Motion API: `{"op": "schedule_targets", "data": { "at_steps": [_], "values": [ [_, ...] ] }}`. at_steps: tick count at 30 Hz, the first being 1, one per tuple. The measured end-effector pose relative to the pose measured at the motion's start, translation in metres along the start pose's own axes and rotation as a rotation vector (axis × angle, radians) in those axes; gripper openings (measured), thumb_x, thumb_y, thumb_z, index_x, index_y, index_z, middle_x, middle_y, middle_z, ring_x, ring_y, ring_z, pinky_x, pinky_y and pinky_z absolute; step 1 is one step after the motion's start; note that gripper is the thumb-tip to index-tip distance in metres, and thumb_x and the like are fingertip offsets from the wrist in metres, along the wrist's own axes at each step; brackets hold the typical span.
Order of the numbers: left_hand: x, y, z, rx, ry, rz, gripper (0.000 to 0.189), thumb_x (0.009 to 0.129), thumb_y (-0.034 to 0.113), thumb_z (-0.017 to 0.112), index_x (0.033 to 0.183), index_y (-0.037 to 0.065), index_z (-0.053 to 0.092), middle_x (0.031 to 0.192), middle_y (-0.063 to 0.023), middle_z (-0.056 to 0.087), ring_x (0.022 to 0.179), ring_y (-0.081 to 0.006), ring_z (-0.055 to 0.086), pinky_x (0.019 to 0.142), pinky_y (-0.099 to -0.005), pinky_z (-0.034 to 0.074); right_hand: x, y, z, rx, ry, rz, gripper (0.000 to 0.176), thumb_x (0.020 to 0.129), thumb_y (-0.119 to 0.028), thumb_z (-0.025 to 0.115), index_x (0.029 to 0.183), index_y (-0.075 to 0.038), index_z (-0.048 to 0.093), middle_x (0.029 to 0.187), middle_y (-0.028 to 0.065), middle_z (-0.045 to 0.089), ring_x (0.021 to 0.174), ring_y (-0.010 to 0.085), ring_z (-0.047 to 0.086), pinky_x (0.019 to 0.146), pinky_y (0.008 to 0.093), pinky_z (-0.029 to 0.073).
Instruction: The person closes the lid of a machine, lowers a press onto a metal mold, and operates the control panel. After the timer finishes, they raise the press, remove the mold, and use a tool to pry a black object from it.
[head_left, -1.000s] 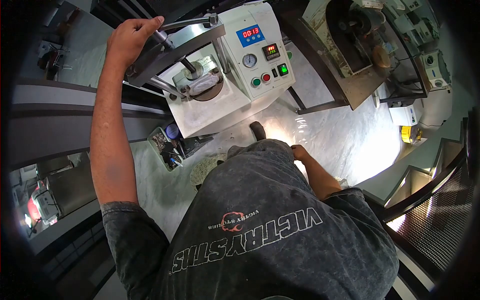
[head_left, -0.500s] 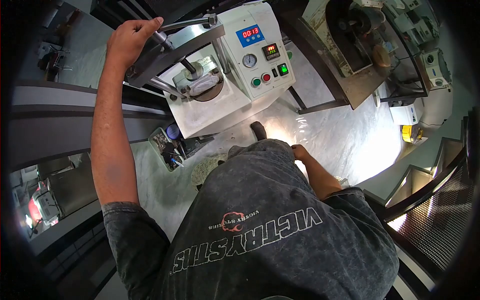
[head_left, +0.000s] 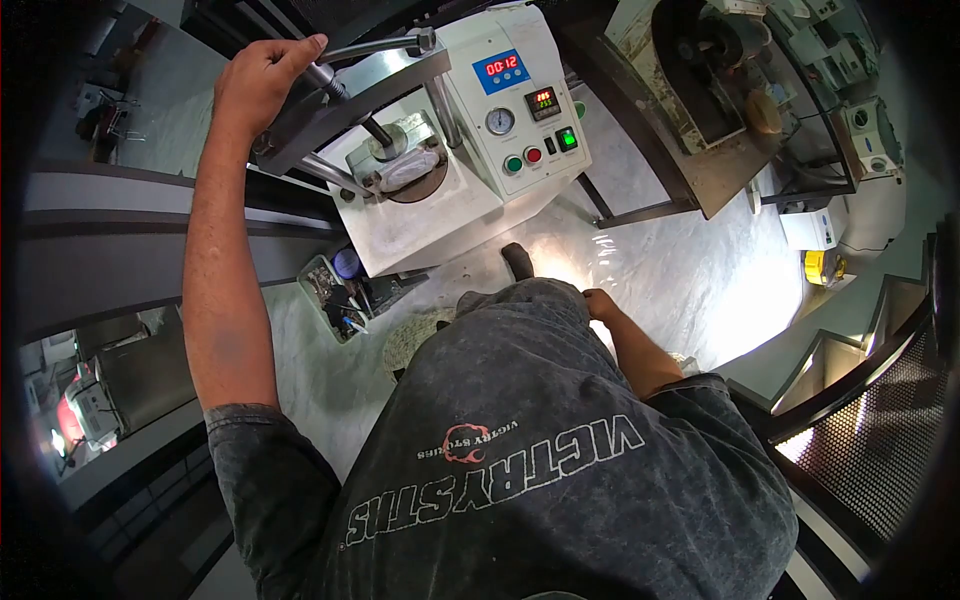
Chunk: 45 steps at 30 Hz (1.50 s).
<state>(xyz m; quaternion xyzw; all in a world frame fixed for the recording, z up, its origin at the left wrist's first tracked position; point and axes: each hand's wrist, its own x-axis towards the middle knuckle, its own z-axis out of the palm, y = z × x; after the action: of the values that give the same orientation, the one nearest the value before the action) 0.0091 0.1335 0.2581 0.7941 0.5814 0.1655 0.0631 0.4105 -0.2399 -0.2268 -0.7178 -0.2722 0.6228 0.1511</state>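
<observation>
The left hand [head_left: 262, 78] was raised to the top of a white bench-top press machine [head_left: 440, 215], its fingers curled tight around the end of a shiny steel lever bar [head_left: 375, 45], with the thumb lying along the top. That bar ran across a thick grey steel top plate [head_left: 345, 100], which sat on upright posts. Under the plate, a dark threaded screw [head_left: 372, 128] came down onto a pale metal mould block [head_left: 402, 160] resting on the press bed.

The right hand [head_left: 600, 303] hung low at the hip, touching the edge of a dark grey printed T-shirt [head_left: 520, 450]. Its fingers were too hidden to tell whether they were spread or closed, and nothing could be seen in it.

On the machine's front panel, a blue timer display [head_left: 501, 68] read 00:12, above a round dial gauge [head_left: 498, 120], a green push button [head_left: 513, 163], a red push button [head_left: 532, 155] and a lit green switch [head_left: 566, 138]. On the pale floor beside the press stood a small open tray of tools [head_left: 335, 285], and a dark shoe [head_left: 516, 260] showed just beyond the shirt.
</observation>
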Motion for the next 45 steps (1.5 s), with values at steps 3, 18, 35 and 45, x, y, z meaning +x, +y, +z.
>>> {"op": "schedule_targets", "data": {
  "at_steps": [3, 18, 35, 45],
  "values": [
    [-0.0009, -0.0011, 0.0014, -0.014, 0.016, 0.013, 0.066, 0.077, 0.072, 0.056, 0.093, 0.011, 0.077, 0.085, -0.0105, 0.072, 0.086, -0.0282, 0.067, 0.079, -0.0392, 0.049, -0.0039, -0.0057, 0.0005, -0.01, 0.003, 0.0, 0.026, 0.087, -0.016, 0.062, 0.101, 0.005, 0.068, 0.076, 0.01, 0.065, 0.058, 0.0169, 0.058, 0.05, 0.0309, 0.047],
    [0.003, -0.0044, 0.0014, 0.011, -0.002, 0.013, 0.068, 0.077, 0.074, 0.056, 0.094, 0.011, 0.077, 0.085, -0.0109, 0.071, 0.086, -0.0291, 0.067, 0.079, -0.04, 0.049, 0.0012, -0.0023, -0.0006, -0.023, -0.011, -0.002, 0.029, 0.085, -0.016, 0.064, 0.102, 0.007, 0.067, 0.081, 0.0131, 0.067, 0.062, 0.0198, 0.063, 0.054, 0.0329, 0.052],
    [0.0007, -0.0034, 0.0034, -0.031, 0.041, 0.005, 0.066, 0.076, 0.071, 0.058, 0.093, 0.01, 0.076, 0.087, -0.0118, 0.071, 0.087, -0.0294, 0.067, 0.08, -0.0389, 0.049, -0.0003, -0.0042, -0.0011, -0.049, -0.012, -0.004, 0.029, 0.085, -0.018, 0.064, 0.102, 0.006, 0.068, 0.078, 0.0112, 0.067, 0.06, 0.0183, 0.061, 0.052, 0.032, 0.05],
    [0.0003, -0.0014, 0.0008, -0.03, 0.014, 0.008, 0.067, 0.076, 0.072, 0.058, 0.093, 0.01, 0.076, 0.086, -0.0117, 0.071, 0.086, -0.0295, 0.067, 0.079, -0.0395, 0.049, -0.0007, -0.0063, -0.0003, -0.068, 0.0, 0.004, 0.028, 0.085, -0.015, 0.063, 0.103, 0.005, 0.068, 0.079, 0.0111, 0.067, 0.06, 0.0184, 0.061, 0.053, 0.0321, 0.05]
  ]
}}
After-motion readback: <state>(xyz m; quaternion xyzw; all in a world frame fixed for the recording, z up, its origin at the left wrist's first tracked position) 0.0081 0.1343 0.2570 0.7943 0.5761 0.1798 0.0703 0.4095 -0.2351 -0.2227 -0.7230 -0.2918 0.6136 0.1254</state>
